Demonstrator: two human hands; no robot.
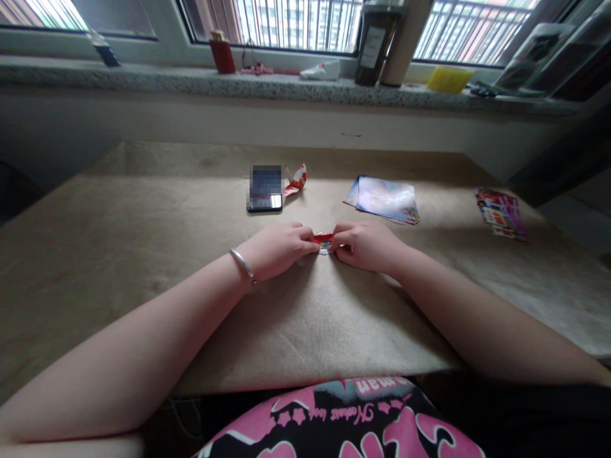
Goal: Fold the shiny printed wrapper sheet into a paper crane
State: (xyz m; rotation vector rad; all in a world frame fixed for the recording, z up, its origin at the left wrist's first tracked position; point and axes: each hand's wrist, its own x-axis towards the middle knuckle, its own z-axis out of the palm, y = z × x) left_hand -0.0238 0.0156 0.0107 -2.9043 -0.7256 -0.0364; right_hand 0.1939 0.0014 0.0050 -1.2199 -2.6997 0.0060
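Note:
Near the middle of the table, a small piece of red printed paper with blue, yellow and white patches lies between my hands. My left hand pinches its left end, fingers closed, with a silver bangle on that wrist. The right end is pinched by my right hand, whose fingers are closed as well. Fingers hide both ends, so only the middle strip shows, and its exact shape is hard to make out.
Beyond my hands lie a phone, a crumpled red and white wrapper and a stack of pale blue-purple sheets. Several red and pink cards lie far right. The windowsill holds a red lighter, a dark bottle and a yellow sponge-like block.

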